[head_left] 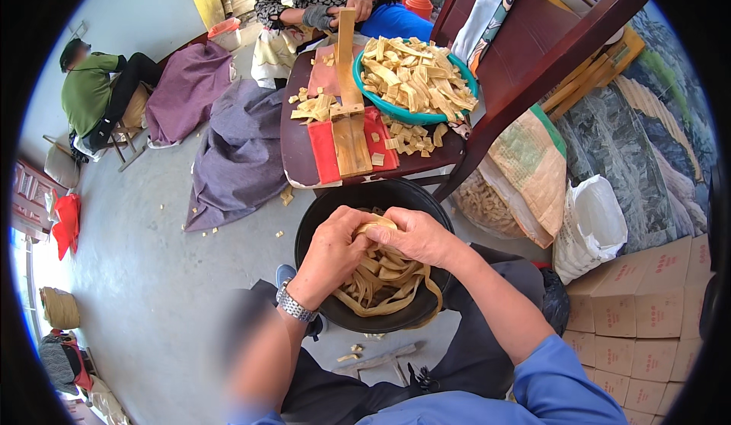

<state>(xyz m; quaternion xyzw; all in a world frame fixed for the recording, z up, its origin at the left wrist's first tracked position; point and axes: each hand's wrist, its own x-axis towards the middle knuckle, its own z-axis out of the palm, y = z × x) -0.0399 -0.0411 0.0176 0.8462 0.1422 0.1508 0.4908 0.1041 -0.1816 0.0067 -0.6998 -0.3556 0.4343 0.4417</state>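
Over a black bucket [431, 196], my left hand [333, 241] and my right hand [417, 234] meet, fingertips close together. Both are closed on a tan flat strip [376, 225], which looks bent between the thumbs and fingers. Long, limp strips of the same kind [381, 276] lie coiled in the bucket below. Just beyond it stands a dark red chair [297, 154]. A wooden cutting jig [352, 147] rests on its seat over red cloth [324, 151], with small cut pieces [411, 139] around it. A teal basin [397, 113] heaped with cut pieces [419, 75] sits there too.
Across the chair, a co-worker's gloved hand [317, 17] is near the jig's upright end. Another person [95, 97] sits at the far left. Purple cloths [236, 151] lie on the floor. On my right are a filled sack [518, 174], a white bag [590, 223] and stacked cartons [640, 303].
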